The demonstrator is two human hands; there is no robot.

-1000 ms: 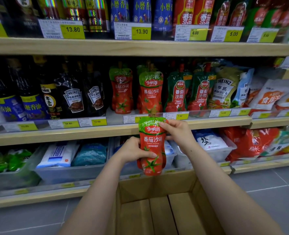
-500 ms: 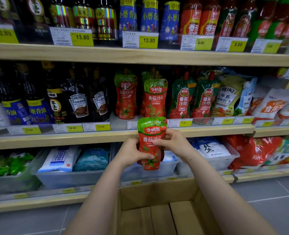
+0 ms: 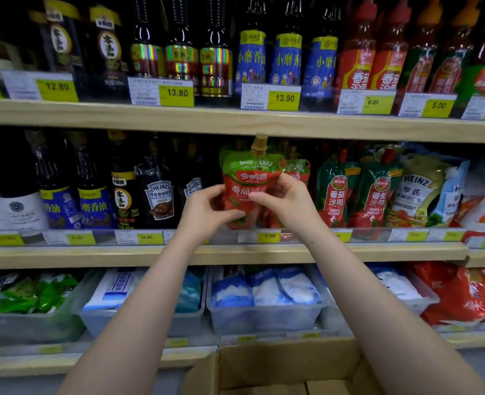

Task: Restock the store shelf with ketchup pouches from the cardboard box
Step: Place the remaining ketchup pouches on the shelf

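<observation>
The store shelf (image 3: 235, 253) spans the whole view in tiers, each fronted by a strip of yellow price tags (image 3: 268, 237). The middle tier carries dark sauce bottles (image 3: 157, 195) on the left and red-and-green pouches (image 3: 335, 192) further right, with white Heinz pouches (image 3: 417, 192) beyond them. Clear bins (image 3: 264, 317) of blue-and-white packets occupy the tier below.

The cardboard box (image 3: 278, 366) sits low and centred, directly under the arms, which keeps the stock within reach of the shelf. Only its far wall and part of its interior show; I cannot tell whether further pouches remain inside.

The ketchup pouch (image 3: 249, 181) is held upright at the front of the middle tier, spout uppermost, label facing out. It stands in front of a matching pouch (image 3: 298, 169) already shelved, so the placement appears intended to fill the front of that row (facing forward for display).

The left hand (image 3: 207, 212) grips the pouch's lower left side, thumb across the front near the base and fingers curled behind. The right hand (image 3: 286, 198) pinches the right edge, thumb on the label. Two hands appear necessary because the pouch is soft and would sag or topple.

Judgement: the pouch is at shelf height but not yet released.
</observation>
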